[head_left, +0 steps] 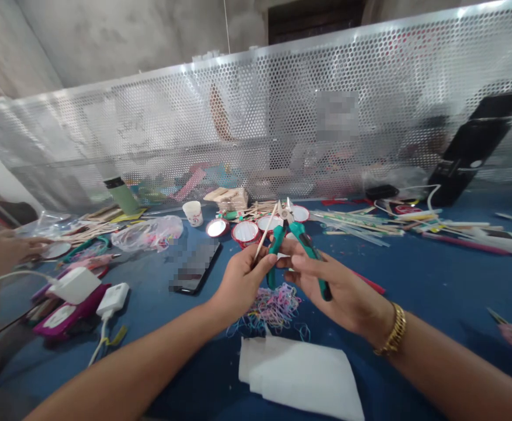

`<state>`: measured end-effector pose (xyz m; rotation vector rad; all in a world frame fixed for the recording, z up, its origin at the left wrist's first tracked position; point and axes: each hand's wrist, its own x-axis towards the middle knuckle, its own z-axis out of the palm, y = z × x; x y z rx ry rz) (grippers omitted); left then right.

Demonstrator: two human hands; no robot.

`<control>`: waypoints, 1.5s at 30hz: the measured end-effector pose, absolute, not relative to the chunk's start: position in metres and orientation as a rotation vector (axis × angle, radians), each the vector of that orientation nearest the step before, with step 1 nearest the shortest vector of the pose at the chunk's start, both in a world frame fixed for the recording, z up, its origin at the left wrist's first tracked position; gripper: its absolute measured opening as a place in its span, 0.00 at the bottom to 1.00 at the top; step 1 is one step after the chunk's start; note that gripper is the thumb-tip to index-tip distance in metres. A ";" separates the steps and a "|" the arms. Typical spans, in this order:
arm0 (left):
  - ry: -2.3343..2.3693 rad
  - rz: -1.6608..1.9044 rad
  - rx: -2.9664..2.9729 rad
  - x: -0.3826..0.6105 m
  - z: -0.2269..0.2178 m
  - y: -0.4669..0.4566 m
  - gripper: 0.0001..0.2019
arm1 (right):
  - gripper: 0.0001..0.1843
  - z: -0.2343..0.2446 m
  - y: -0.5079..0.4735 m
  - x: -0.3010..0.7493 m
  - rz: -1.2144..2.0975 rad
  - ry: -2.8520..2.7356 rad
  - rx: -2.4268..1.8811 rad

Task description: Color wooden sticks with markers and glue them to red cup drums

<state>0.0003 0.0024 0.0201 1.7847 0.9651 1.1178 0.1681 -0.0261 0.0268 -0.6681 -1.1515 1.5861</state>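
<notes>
Between the thumb and fingers of my left hand is a thin wooden stick, pointing up and away. My right hand holds cutting pliers with green and black handles, their jaws upward and handles spread. The left fingertips are close to one plier handle; I cannot tell whether they touch it. Below both hands lies a tangled heap of colourful rubber bands. A folded white cloth or paper is nearer to me. Just beyond the hands stand several small red-rimmed round containers.
A phone lies left of my hands, near a paper cup. Chargers with cables sit further left, beside another person's hand. Sticks and straws are spread at the back, before a perforated metal screen.
</notes>
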 end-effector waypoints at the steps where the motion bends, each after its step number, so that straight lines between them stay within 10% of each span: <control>1: 0.950 1.103 1.801 0.000 0.020 0.003 0.15 | 0.20 0.026 -0.027 0.167 1.565 -1.191 -0.691; 27: 1.050 1.218 2.557 -0.019 0.033 0.010 0.08 | 0.27 0.025 -0.014 0.181 1.168 -0.909 -0.823; 34: 1.053 1.584 1.759 -0.015 0.026 0.018 0.30 | 0.27 0.022 -0.008 0.186 0.991 -0.911 -0.858; 45: 0.852 1.140 1.486 0.000 0.025 0.002 0.14 | 0.21 0.014 -0.014 0.177 0.968 -1.137 -0.908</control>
